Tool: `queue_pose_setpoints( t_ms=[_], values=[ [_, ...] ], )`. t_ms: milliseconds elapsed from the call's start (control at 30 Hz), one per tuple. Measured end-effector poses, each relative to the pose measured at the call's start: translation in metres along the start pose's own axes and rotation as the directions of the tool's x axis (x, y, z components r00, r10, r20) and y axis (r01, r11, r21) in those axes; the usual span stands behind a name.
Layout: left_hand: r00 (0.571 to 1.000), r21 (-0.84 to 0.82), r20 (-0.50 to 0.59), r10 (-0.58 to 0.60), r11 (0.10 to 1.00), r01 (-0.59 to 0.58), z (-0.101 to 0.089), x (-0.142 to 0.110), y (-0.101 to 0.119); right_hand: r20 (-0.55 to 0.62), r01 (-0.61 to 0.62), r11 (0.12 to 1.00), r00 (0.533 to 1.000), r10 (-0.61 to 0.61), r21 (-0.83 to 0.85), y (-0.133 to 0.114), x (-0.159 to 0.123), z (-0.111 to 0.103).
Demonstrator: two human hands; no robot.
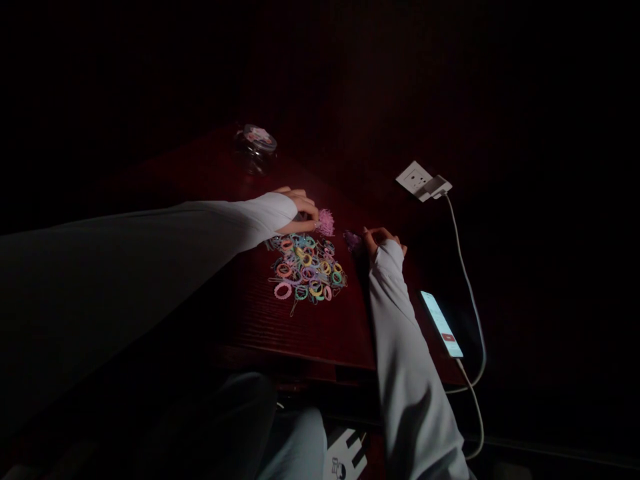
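Observation:
A mixed heap of small colourful hair ties (309, 270), with some thin wire-like pieces among them, lies on the dark red table (300, 333). My left hand (300, 212) is over the heap's far edge, fingers curled down and closed towards the thumb; what they hold, if anything, is hidden. Beside its fingertips sits a small pink bunch of hair ties (327, 223). My right hand (384, 240) rests at the table's right side, thumb and forefinger pinched together close to a small purple bunch (353, 240). Whatever lies in that pinch is too dark to make out.
A clear jar (256, 148) with a lid stands at the back left. On the right are a wall socket (416, 180) with a plugged-in charger, its white cable (463, 257), and a lit phone (442, 325). Below the table edge are my legs (295, 443).

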State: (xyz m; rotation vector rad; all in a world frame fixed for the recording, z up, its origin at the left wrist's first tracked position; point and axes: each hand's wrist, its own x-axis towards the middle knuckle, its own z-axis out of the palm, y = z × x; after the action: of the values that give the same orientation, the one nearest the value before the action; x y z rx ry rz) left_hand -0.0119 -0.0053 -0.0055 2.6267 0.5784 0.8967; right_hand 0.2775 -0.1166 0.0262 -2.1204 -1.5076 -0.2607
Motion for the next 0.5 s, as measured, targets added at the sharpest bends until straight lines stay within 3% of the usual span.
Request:
queue_pose_setpoints(
  t_ms=[133, 267, 500],
  values=[
    [0.988, 0.056, -0.091, -0.122, 0.99, 0.127, 0.003, 0.005, -0.003, 0.034, 0.166, 0.978, 0.985, -0.172, 0.123, -0.013, -0.004, 0.007],
    [0.979, 0.078, -0.118, -0.168, 0.981, 0.178, 0.002, 0.007, -0.002, 0.148, 0.342, 0.922, 0.918, -0.369, 0.18, -0.028, -0.015, 0.01],
    [0.986, 0.107, -0.062, -0.155, 0.981, 0.161, -0.005, 0.005, 0.006, 0.248, 0.352, 0.904, 0.878, -0.409, 0.244, -0.037, -0.02, 0.014]
  ],
)
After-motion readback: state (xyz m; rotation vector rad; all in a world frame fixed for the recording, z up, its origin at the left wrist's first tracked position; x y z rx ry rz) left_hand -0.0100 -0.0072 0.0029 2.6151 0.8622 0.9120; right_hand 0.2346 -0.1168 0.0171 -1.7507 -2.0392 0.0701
